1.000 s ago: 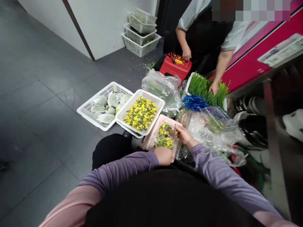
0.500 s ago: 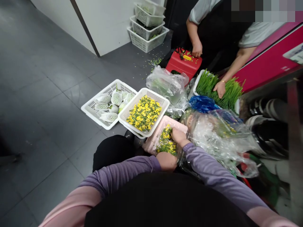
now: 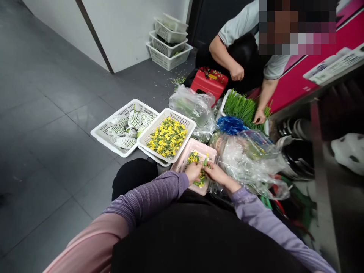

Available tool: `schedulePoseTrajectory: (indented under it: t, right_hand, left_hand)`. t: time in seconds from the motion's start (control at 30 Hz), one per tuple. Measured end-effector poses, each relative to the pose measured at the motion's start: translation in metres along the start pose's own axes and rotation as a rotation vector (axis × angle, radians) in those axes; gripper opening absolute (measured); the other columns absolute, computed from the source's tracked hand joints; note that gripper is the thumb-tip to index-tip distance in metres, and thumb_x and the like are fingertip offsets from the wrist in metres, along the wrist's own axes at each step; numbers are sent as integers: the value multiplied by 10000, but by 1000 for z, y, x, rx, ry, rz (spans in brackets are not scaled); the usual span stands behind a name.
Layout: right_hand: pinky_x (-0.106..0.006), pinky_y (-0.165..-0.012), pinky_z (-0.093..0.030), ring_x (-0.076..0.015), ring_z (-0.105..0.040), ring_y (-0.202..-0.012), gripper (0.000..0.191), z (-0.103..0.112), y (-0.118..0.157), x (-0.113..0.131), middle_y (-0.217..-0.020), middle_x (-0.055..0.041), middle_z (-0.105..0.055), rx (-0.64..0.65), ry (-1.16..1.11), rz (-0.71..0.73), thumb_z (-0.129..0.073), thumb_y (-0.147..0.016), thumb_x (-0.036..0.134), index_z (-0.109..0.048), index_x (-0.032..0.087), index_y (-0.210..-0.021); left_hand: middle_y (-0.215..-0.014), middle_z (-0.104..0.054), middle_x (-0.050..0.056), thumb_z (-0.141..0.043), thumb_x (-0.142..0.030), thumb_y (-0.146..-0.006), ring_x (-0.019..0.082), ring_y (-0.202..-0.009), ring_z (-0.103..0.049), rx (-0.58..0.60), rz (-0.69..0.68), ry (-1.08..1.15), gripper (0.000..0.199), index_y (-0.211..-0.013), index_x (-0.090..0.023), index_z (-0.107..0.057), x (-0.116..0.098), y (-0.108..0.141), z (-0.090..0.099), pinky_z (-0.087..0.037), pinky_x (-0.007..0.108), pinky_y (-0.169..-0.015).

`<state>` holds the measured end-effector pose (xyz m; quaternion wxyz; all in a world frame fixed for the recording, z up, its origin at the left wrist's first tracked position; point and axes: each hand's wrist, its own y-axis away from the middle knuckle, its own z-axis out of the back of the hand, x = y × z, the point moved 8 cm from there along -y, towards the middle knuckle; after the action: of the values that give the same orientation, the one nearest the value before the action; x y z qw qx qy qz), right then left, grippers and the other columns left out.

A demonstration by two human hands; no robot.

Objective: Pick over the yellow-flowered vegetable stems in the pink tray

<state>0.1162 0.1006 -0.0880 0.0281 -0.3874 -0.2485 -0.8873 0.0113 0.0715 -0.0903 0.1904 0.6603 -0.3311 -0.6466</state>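
Observation:
Both hands meet over a pale pink tray (image 3: pixel 178 165) that holds yellow-flowered greens (image 3: pixel 202 179). A small green sprig (image 3: pixel 205 162) stands up between my fingertips, pinched by my right hand (image 3: pixel 216 173). My left hand (image 3: pixel 193 171) is closed beside it, fingertips almost touching the right ones; what it pinches is too small to make out. Just beyond the tray, a white basket (image 3: pixel 190 123) is filled with picked yellow flowers (image 3: pixel 167 137).
Left stands a white basket (image 3: pixel 98 132) of net-wrapped vegetables (image 3: pixel 134 120). Plastic bags (image 3: pixel 239 155) lie to the right. Across from me a co-worker's hand (image 3: pixel 259 116) touches long green stalks (image 3: pixel 237 106) near a red box (image 3: pixel 209 85). Stacked baskets (image 3: pixel 167 57) stand by the wall.
My hands have come up from inside the pink tray and together, with a green sprig now between them. The co-worker's other hand has lifted off the red box. The view has shifted.

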Motion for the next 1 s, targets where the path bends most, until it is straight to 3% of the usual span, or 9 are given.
schedulePoseTrajectory:
  t: [0.13,0.3,0.4,0.53,0.73,0.83,1.0]
  right_hand:
    - [-274,-648,-399,-172,-545,-709,201,0,23,28,-762,-48,-624,-95,36,40,-469,-712,249,-574,141,-845]
    - [-261,-601,-375,-155,-522,-608,169,28,42,40,-633,-23,-609,-160,45,-8,-568,-651,330,-612,167,-656]
    - [-226,-472,-318,-95,-430,-459,248,48,50,34,-562,6,-566,-258,-178,-91,-597,-632,405,-599,166,-698]
    - [-199,-351,-143,-41,-227,-321,345,33,49,31,-437,67,-454,-182,-575,-160,-629,-591,478,-525,176,-722]
    - [-202,-336,-131,-44,-199,-299,362,41,49,28,-337,114,-295,-396,-718,-128,-677,-551,466,-479,188,-671]
    - [-198,-333,-134,-41,-198,-300,354,44,51,30,-344,113,-303,-395,-732,-112,-682,-561,451,-479,185,-676]
    - [-181,-316,-100,-32,-163,-297,339,37,54,31,-349,123,-268,-369,-818,-119,-675,-605,420,-425,199,-668]
  left_hand:
    - [-859,-550,66,-466,-347,-801,109,-661,-536,169,-38,279,252,-955,-148,-487,-6,7,-23,-466,221,-518]
    - [-671,-508,10,-404,-233,-835,74,-473,-491,290,-60,311,121,-860,-129,-462,-16,18,-28,-433,218,-450]
    - [-598,-475,-9,-402,-246,-838,58,-402,-431,424,-72,279,138,-811,-123,-457,-23,27,-30,-337,180,-378]
    - [-574,-430,-34,-490,-243,-793,30,-384,-360,564,-90,281,129,-776,-116,-476,-27,36,-33,-240,161,-361]
    - [-572,-460,-24,-537,-273,-769,35,-394,-375,470,-121,262,177,-789,-99,-510,-31,34,-25,-266,181,-378]
    - [-539,-451,-31,-525,-276,-773,31,-370,-363,426,-157,228,173,-761,-104,-516,-33,35,-22,-241,174,-356]
    - [-532,-436,-43,-504,-282,-773,20,-346,-331,456,-188,214,166,-740,-119,-500,-36,37,-25,-205,159,-332]
